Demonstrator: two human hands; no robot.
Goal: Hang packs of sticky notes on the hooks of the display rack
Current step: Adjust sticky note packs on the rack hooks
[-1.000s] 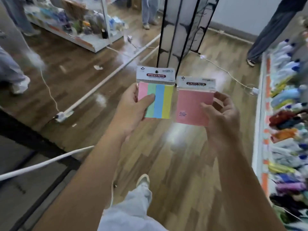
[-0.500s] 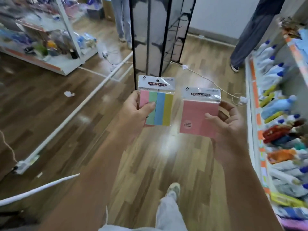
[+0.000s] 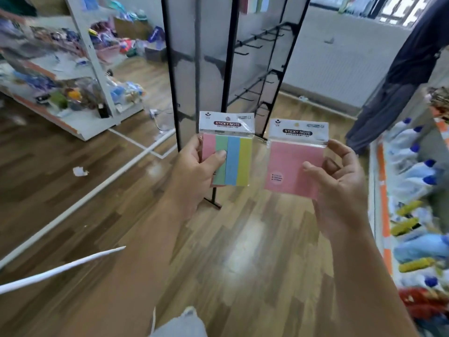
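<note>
My left hand (image 3: 194,171) grips a striped pack of sticky notes (image 3: 234,156) in pink, green, blue and yellow, thumb across its front. My right hand (image 3: 340,188) pinches a pink pack of sticky notes (image 3: 289,164) by its right edge. Both packs are upright at chest height, white header cards on top. Straight ahead stands the black display rack (image 3: 228,69), with rows of bare hooks (image 3: 257,42) on its right panel. A few packs hang at the rack's very top.
A white shelf unit (image 3: 80,66) of mixed goods stands at the left. A shelf of bottles (image 3: 418,181) runs along the right edge. A person in dark clothes (image 3: 398,81) stands at the right rear. White floor strips and a cable cross the wooden floor.
The view has swung up and toward the rack, which now fills the upper middle. Both hands keep the same hold on their packs, now slightly farther apart.
</note>
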